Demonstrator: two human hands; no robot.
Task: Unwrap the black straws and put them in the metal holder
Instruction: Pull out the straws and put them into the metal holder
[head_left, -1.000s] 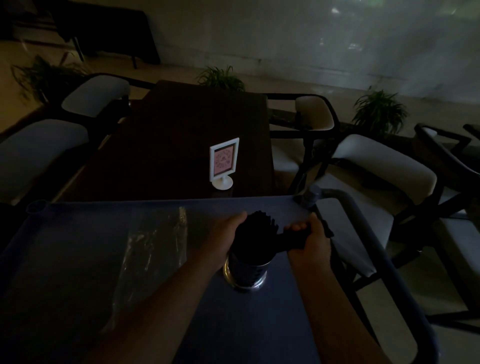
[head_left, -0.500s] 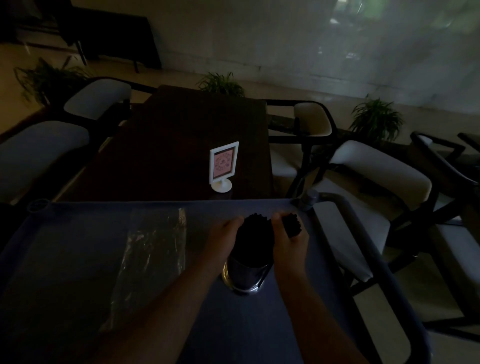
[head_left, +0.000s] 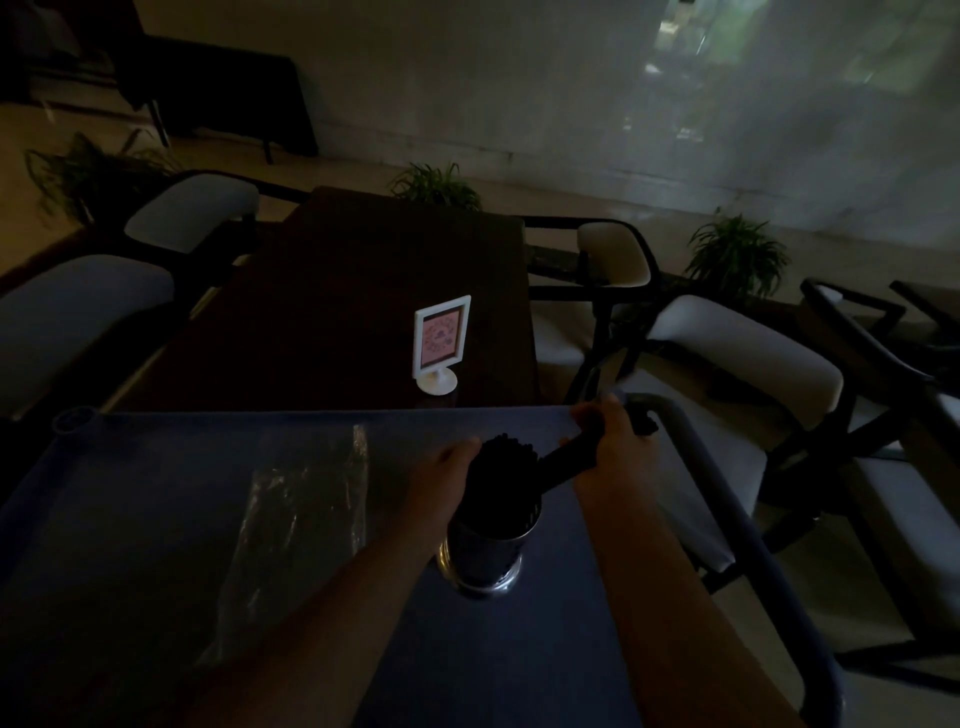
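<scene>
On the blue worktop (head_left: 156, 519), close by, stands the metal holder (head_left: 485, 558), upright and shiny at the bottom. Sticking up out of it, a thick bunch of black straws (head_left: 506, 483). Pressed against the left side of that bunch, the left hand (head_left: 441, 480), fingers curled around it. Clamped around a smaller bundle of black straws (head_left: 571, 460), the right hand (head_left: 610, 449), with that bundle tilted and its low end touching the straws in the holder. Lying flat to the left, well apart from the holder, a clear plastic wrapper (head_left: 296, 530). Past the worktop's far edge, a dark wood table (head_left: 337, 312) with a little white sign stand (head_left: 441, 343) on it. Around that table, chairs (head_left: 727, 353) with pale seats. Farthest back, green plants (head_left: 735, 254) by the wall. Very dark everywhere.
</scene>
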